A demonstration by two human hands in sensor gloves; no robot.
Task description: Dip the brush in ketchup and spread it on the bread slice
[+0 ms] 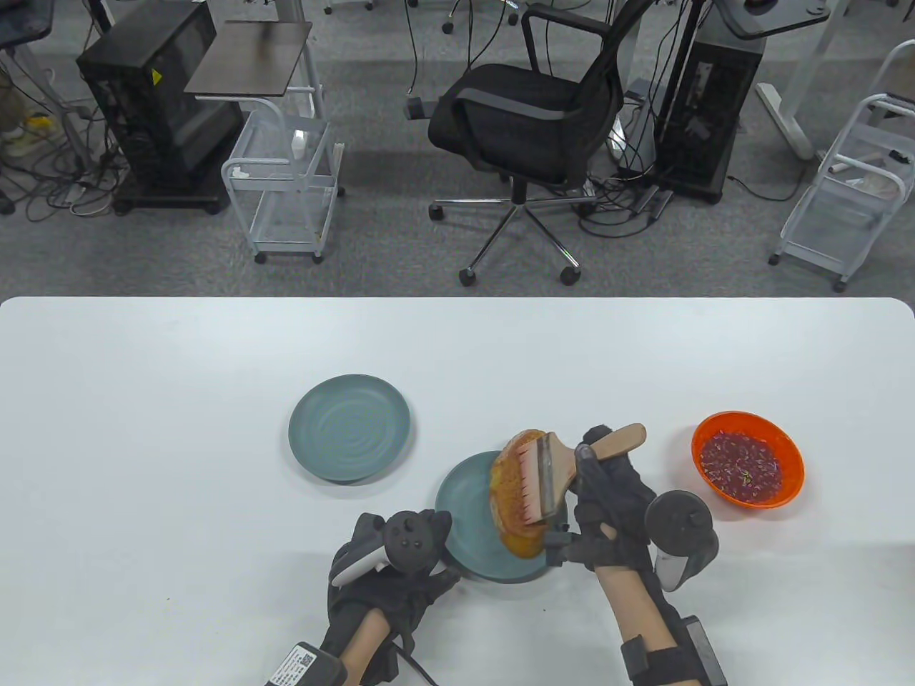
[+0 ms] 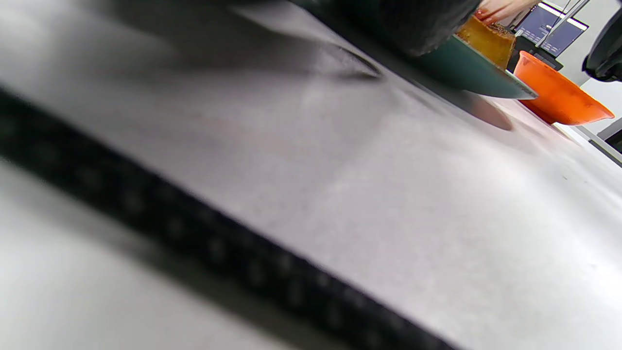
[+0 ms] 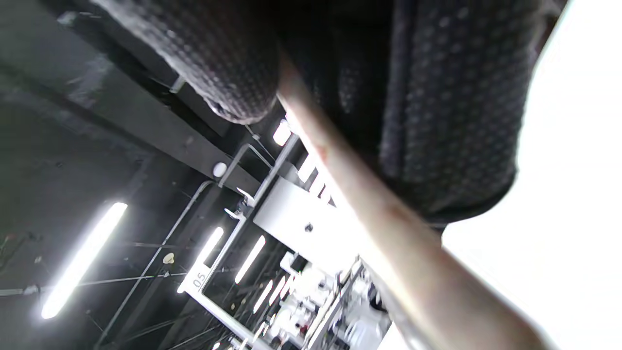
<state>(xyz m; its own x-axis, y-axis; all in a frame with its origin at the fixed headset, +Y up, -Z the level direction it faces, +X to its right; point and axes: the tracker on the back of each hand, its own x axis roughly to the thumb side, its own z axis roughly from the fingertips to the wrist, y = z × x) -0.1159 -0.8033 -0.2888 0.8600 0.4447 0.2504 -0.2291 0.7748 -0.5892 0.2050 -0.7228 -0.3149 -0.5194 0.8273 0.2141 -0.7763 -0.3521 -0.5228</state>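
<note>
Bread slice (image 1: 516,493) sits on the teal plate (image 1: 465,522), right hand (image 1: 607,514) gripping the brush (image 1: 554,475) with bristles on it. Left hand (image 1: 389,564) rests at the plate's rim; can't tell if it grips. I'd go light, even strokes, keep that plate steady.

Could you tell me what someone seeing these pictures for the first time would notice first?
Probably the right hand near the table's front edge, holding a wide wooden-handled brush with its bristles on a ketchup-glazed bread slice that sits on a teal plate. Next, the bright orange bowl of red sauce just right of that grip. The left hand rests at the plate's left rim, and a second teal plate lies farther left.
</note>
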